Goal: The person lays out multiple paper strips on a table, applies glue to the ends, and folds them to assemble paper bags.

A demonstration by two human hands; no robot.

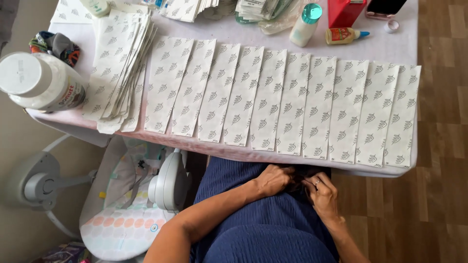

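Note:
My left hand and my right hand rest close together on my lap, on a dark blue dress, just below the table's front edge. Both have curled fingers; something dark between them is too hidden to name. On the table above lies a row of several white paper strips printed with grey leaf marks, side by side. A loose pile of the same strips sits at the left.
A large white-lidded jar stands at the table's left corner. At the back are a white bottle with teal cap, a small glue bottle and a red box. A baby bouncer seat stands on the floor at left.

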